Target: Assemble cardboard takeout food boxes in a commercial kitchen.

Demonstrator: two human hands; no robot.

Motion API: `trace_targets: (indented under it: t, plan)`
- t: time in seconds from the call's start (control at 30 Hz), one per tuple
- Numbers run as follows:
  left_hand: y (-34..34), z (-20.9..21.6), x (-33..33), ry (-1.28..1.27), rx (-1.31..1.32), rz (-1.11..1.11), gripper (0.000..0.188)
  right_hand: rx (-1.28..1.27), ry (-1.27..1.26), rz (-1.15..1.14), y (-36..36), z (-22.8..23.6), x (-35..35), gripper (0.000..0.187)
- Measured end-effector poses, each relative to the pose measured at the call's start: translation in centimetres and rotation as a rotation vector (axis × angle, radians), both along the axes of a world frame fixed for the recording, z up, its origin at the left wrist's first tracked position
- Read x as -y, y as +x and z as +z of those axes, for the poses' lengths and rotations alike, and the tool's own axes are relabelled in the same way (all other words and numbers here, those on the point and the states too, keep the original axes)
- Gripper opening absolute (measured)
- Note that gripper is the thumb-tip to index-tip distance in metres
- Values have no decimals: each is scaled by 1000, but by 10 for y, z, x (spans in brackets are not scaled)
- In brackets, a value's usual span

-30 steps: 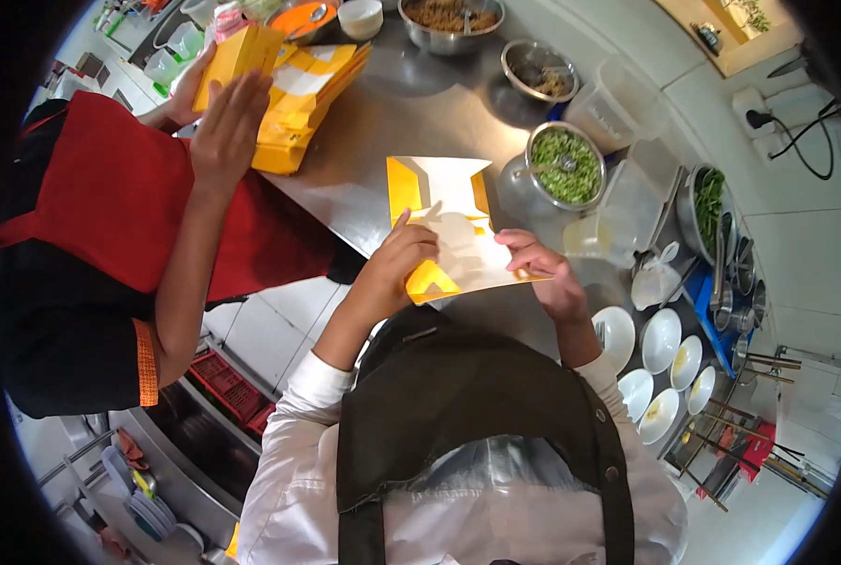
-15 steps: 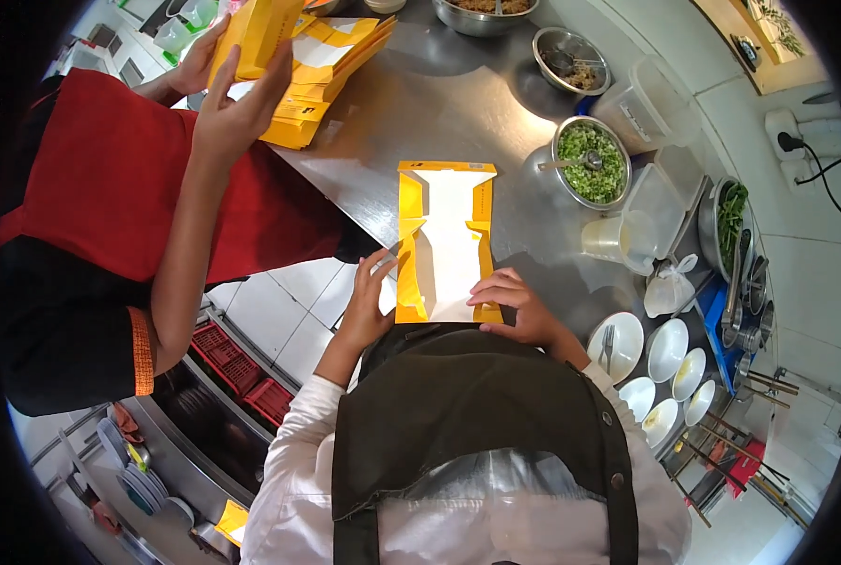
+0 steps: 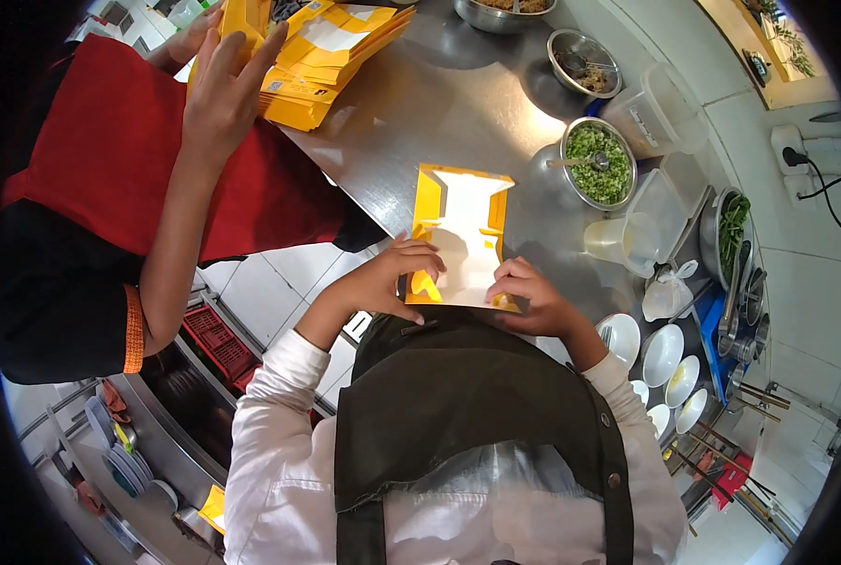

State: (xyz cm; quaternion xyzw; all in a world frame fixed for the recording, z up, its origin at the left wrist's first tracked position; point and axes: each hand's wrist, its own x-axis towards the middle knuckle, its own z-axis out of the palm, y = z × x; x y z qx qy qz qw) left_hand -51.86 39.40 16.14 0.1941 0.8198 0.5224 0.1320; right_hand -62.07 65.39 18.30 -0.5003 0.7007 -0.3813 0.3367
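Observation:
A yellow cardboard food box (image 3: 461, 252), white inside and partly folded, lies opened out on the steel counter in front of me. My left hand (image 3: 394, 273) grips its near left corner, fingers curled over the side flap with the thumb below the edge. At the near right corner my right hand (image 3: 533, 299) pinches the flap, its fingertips inside the box. The side walls stand partly up, and the near edge rests close to my dark apron.
At left, a co-worker in a red apron (image 3: 110, 141) holds another yellow box beside a stack of flat boxes (image 3: 331, 56). Along the right stand a bowl of chopped greens (image 3: 585, 141), a plastic jug (image 3: 618, 240) and several white bowls (image 3: 663, 354). The steel counter (image 3: 420, 104) lies beyond.
My left hand has come from beside the box onto its near left corner. My right hand has closed on the right corner. The box's near end is now lifted and bent a little.

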Motion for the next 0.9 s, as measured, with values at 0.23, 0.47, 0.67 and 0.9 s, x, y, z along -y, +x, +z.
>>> trace_targets:
  t: [0.23,0.47,0.67,0.9]
  plan:
    - [-7,-32,-17,620,448,-24,43,345,-69,-234,-19,-10,-20,13]
    - [-6,-34,-35,851,451,236,29,408,-113,-413,-27,-14,-24,20]
    - [5,-54,-43,950,440,404,24,529,-138,-491,-26,-31,-21,22]
    - [13,-43,-51,796,310,569,19,217,-76,-731,-11,-3,2,29]
